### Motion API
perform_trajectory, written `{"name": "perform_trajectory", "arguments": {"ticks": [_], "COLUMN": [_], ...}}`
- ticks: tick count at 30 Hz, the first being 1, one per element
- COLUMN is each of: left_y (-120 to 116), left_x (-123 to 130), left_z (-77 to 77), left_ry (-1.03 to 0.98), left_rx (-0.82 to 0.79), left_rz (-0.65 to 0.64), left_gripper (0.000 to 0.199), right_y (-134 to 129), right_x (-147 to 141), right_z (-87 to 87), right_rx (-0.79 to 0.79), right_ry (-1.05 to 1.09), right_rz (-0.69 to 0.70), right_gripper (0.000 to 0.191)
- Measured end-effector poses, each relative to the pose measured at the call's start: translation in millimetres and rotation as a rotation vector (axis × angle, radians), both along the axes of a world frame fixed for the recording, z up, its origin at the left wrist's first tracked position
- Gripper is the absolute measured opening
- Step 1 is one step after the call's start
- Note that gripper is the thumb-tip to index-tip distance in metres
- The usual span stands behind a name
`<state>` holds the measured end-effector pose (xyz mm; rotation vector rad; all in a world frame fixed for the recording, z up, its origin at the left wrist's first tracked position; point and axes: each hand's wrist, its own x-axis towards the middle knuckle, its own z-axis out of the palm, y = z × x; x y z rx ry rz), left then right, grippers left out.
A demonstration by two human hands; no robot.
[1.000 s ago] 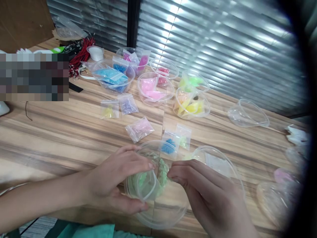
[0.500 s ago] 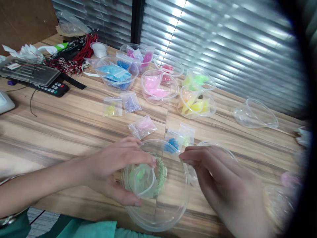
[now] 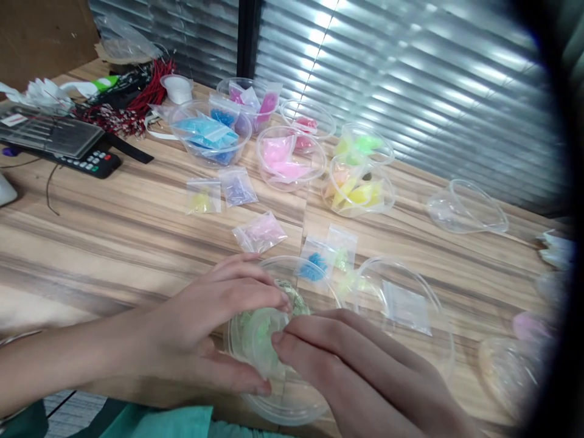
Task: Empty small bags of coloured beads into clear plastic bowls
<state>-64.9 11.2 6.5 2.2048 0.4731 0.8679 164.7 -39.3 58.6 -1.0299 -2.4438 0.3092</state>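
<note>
My left hand (image 3: 223, 313) curls its thumb and fingers around a small clear plastic cup (image 3: 260, 325), which has light green bits inside. This cup sits in a large round clear plastic bowl (image 3: 289, 417) near the table's front edge. Thin green strands (image 3: 294, 295) lie in the bowl behind the cup. My right hand (image 3: 360, 371) reaches over the bowl, its fingertips pressed together at the cup's mouth; whatever they pinch is hidden. Just beyond the bowl lie a small zip bag of blue pieces (image 3: 312, 266) and one of pale green pieces (image 3: 342, 252).
A clear bowl (image 3: 449, 328) with an empty-looking zip bag (image 3: 407, 307) stands at right. Bowls of coloured packets, such as blue packets (image 3: 207, 132) and pink packets (image 3: 283, 155), line the back. A remote control (image 3: 98, 163) and red wires (image 3: 152, 88) lie left.
My right hand has moved left and down from the bowl's right rim to the cup, uncovering the clear bowl at right. My left hand stays around the cup.
</note>
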Motion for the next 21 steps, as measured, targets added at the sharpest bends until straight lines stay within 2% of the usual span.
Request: {"name": "perform_trajectory", "arguments": {"ticks": [3,8,12,16,21], "left_y": [-1.7,-3.7,-5.1,-4.0,-4.3], "left_x": [1.6,4.6,5.0,5.0,4.5], "left_z": [-0.4,-0.9,-2.0,-2.0,-5.4], "left_ry": [-0.005,0.03,0.026,0.029,0.017], "left_rx": [-0.004,0.003,-0.009,0.01,-0.01], "left_rz": [0.021,0.046,0.042,0.036,0.034], "left_gripper": [0.069,0.061,0.064,0.062,0.061], "right_y": [4.6,4.7,2.6,1.9,5.8], "right_x": [-4.8,-7.6,-7.1,-7.4,-8.3], "right_z": [0.6,12.0,2.4,-6.9,9.3], "right_rx": [0.101,0.095,0.066,0.182,0.15], "right_ry": [-0.052,-0.163,-0.121,-0.04,-0.14], "right_rz": [0.034,0.038,0.033,-0.015,0.042], "right_gripper": [0.022,0.029,0.026,0.024,0.025]}}
